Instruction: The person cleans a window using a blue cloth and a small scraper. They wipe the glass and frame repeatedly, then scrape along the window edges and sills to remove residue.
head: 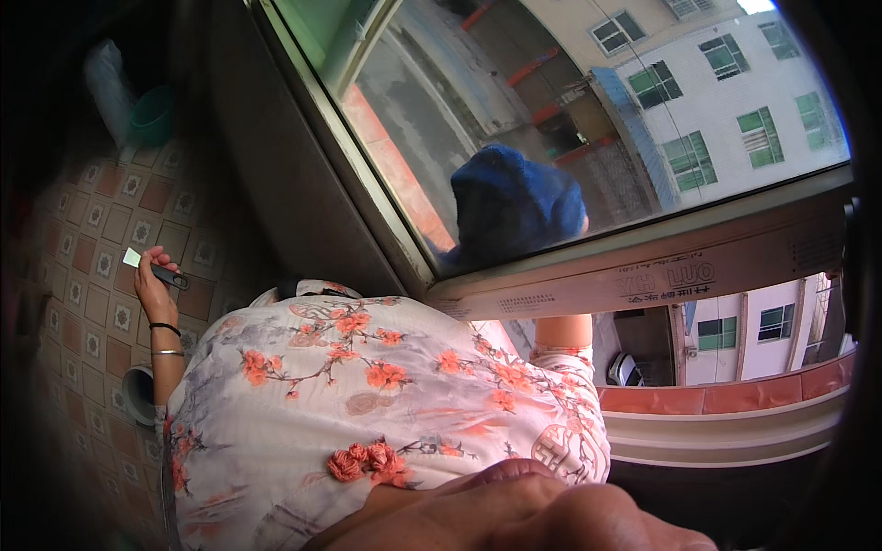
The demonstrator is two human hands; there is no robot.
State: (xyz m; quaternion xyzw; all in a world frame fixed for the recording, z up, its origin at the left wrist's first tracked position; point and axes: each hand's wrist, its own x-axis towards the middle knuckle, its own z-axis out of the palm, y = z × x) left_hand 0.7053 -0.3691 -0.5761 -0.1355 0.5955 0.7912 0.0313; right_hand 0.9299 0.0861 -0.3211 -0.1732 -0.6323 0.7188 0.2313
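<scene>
At the left of the head view, my left hand point(153, 265) holds a small scraper point(172, 277) with a dark handle and a pale flat blade, away from the window. My right arm passes under the lower bar of the window frame point(641, 237) to the outer side of the glass. A dark blue cloth point(517, 196) is bunched there behind the window pane point(413, 131) and covers most of my right hand point(586, 224); only a bit of skin shows at the cloth's edge.
Printed cardboard or film point(592, 282) runs along the frame's lower bar. Red tiles point(730, 396) line the outer ledge, with buildings and a parked car beyond. On the tiled floor point(103, 262) stand a green bucket point(151, 117) and a grey round container point(140, 396).
</scene>
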